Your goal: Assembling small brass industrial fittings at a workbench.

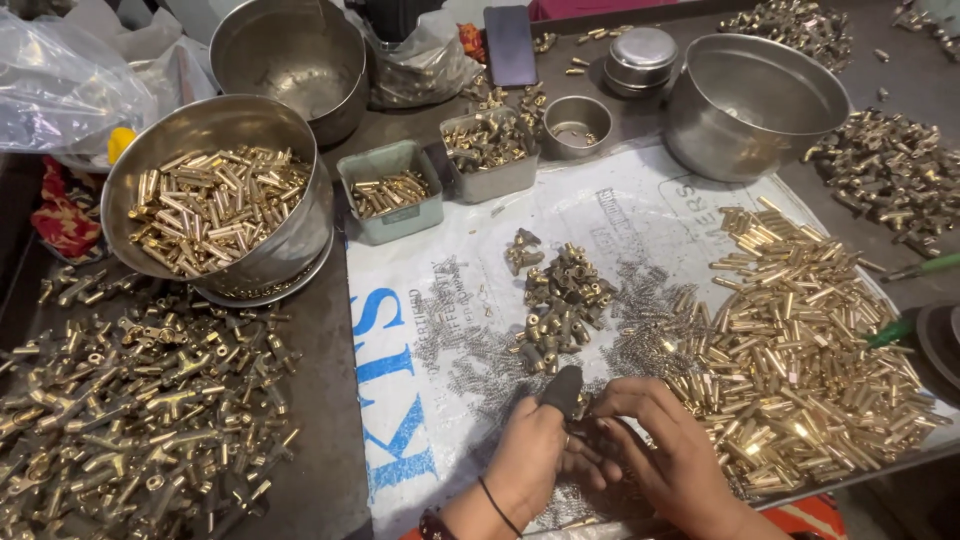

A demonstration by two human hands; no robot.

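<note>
My left hand (532, 450) and my right hand (665, 450) meet low in the middle of the head view, over a white printed sack (480, 230) spread on the table. The left thumb wears a dark cover. Both hands pinch a small brass part (583, 407) between their fingertips. Just beyond them lie a heap of small brass fittings (560, 305) and scattered thin wire springs (650, 320). A big pile of brass tubes (800, 350) lies right of my right hand.
A steel bowl of brass tubes (215, 205) stands at the left, above a spread of brass tee parts (130, 410). Two small grey trays (392, 192) with parts, empty steel bowls (750, 100), a phone (510, 45) and plastic bags (60, 80) line the back.
</note>
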